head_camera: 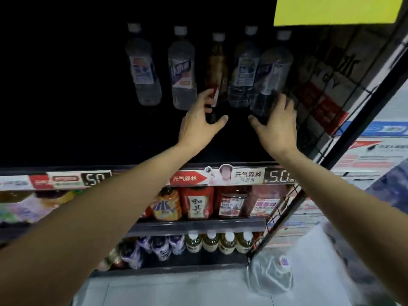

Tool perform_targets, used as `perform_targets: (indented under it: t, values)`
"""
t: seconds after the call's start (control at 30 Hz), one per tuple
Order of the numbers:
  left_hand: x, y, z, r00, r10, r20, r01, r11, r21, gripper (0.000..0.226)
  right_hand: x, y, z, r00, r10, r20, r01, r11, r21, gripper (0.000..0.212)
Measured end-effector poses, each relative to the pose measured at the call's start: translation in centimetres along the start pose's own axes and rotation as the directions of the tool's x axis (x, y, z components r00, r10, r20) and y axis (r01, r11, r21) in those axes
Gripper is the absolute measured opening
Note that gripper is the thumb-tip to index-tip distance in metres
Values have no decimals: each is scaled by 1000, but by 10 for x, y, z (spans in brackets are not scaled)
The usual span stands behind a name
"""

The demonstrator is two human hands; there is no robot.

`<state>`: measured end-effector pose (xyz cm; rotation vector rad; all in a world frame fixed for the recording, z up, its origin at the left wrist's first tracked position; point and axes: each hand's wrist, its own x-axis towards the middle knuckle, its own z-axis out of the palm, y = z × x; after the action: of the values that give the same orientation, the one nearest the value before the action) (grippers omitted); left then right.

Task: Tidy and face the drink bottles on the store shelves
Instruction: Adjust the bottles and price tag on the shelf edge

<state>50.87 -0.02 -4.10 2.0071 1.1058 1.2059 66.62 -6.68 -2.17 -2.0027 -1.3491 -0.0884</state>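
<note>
Several drink bottles with white caps stand deep on the dark top shelf (110,138). My left hand (201,120) reaches in, fingers touching the lower left side of a brown bottle (217,65) with a red label, thumb spread wide below it. My right hand (277,122) lies with its fingers against the base of the rightmost clear bottle (272,71), thumb stretched out to the left. Between them stands another clear bottle (244,74). Two more clear bottles (143,69) (182,69) stand to the left.
A price strip (242,175) runs along the shelf's front edge. Below are red and orange bottles (196,203), lower down yellowish tea bottles (218,241) and purple ones (159,246). A wire side panel (331,85) closes the right end. A plastic bag (271,274) lies on the floor.
</note>
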Motion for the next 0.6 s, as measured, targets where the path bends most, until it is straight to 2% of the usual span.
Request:
perform_targets:
  t: [0.1, 0.2, 0.27, 0.37, 0.5, 0.6]
  values:
    - [20, -5, 23, 999, 51, 8, -51, 999, 16, 81, 30, 6, 13, 998, 14, -67, -13, 1000, 12, 72]
    - [45, -11, 37, 984, 174, 31, -177, 975, 135, 85, 57, 8, 28, 989, -18, -146, 12, 999, -44, 75]
    - [63, -15, 43, 960, 276, 53, -277, 894, 352, 86, 71, 9, 37, 980, -25, -195, 9, 997, -81, 80]
    - [91, -16, 49, 933, 358, 46, -308, 726, 615, 88, 88, 8, 42, 962, 29, -273, -46, 997, -54, 85]
    - [122, -14, 60, 888, 457, 39, -327, 572, 753, 95, 103, 14, 48, 947, 72, -313, -73, 997, 10, 82]
    - [143, -10, 66, 884, 467, 21, -318, 569, 758, 108, 102, 15, 45, 953, 54, -297, -40, 998, 53, 84]
